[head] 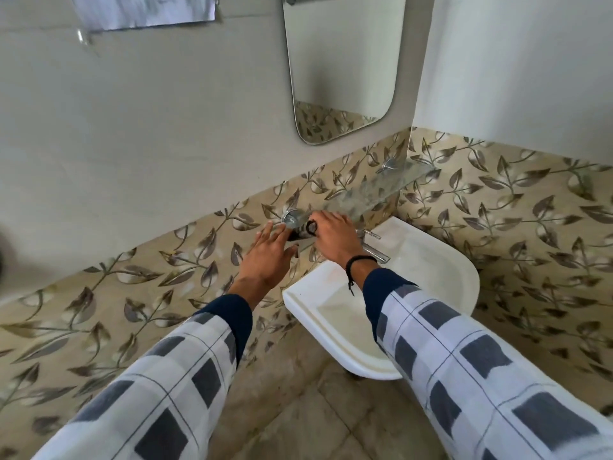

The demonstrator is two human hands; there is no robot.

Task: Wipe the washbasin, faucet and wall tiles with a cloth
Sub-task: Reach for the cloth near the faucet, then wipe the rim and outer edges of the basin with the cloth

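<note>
Reaches forward with the left hand (270, 249) spread, fingers straight and fanned, tips at the metal bracket (291, 216) on the left end of a glass shelf (374, 190). Sets the right hand (335, 234) just beside it, knuckles up, fingers curled down over the shelf's near end against a small dark item (311, 228) with a ring-shaped part. Cannot tell whether gripping it or only touching it, nor what the item is — too blurred. Wears a black band (360, 260) on the right wrist and checked white-and-grey sleeves (464, 360) with dark blue cuffs on both arms.

Just beyond the right wrist, a chrome faucet (378, 254), partly hidden by the hand, at the back of a white washbasin (431, 257) fixed in the corner below the shelf. Behind it and to both sides, leaf-patterned wall tiles (497, 200) in a band — plain pale wall above. Higher up, over the shelf, a rounded mirror (341, 61). At top left, a pale sheet or towel (142, 9), blurred. Beneath the basin, beige floor (331, 419).
</note>
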